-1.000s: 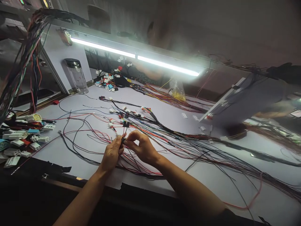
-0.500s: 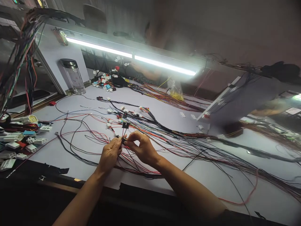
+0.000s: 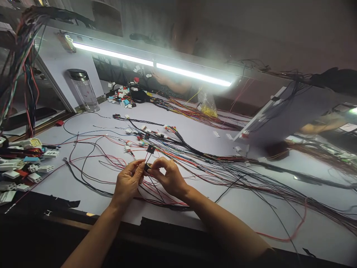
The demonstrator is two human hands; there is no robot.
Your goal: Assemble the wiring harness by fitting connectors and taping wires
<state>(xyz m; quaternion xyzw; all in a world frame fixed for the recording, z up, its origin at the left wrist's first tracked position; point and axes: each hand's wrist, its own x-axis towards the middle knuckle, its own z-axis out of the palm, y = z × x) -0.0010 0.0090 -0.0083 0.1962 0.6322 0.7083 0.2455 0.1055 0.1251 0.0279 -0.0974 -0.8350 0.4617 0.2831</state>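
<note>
My left hand [image 3: 128, 179] is closed, thumb and fingers pinching thin wires [image 3: 147, 156] that rise to a black connector [image 3: 151, 149] above the fingertips. Right beside it, my right hand [image 3: 169, 176] pinches a small dark piece [image 3: 147, 167] that looks like a roll of black tape; the fingers partly cover it. The two hands almost touch at the fingertips, just over the table. Red and black wires [image 3: 156, 190] run below and behind both hands. White connectors [image 3: 128, 148] on wire ends lie just beyond.
Wire bundles [image 3: 223, 159] stretch across the white table [image 3: 92, 182] to the right. Several connectors [image 3: 33, 167] pile at left, with hanging wires [image 3: 28, 78] above. A glass bottle [image 3: 85, 91], a lit tube lamp [image 3: 192, 74] and a bag with yellow pieces [image 3: 208, 108] are farther back.
The black connector and wires in my left hand have tilted slightly right, and the left fingers have shifted on them. My right hand keeps its pinch. The view has moved slightly.
</note>
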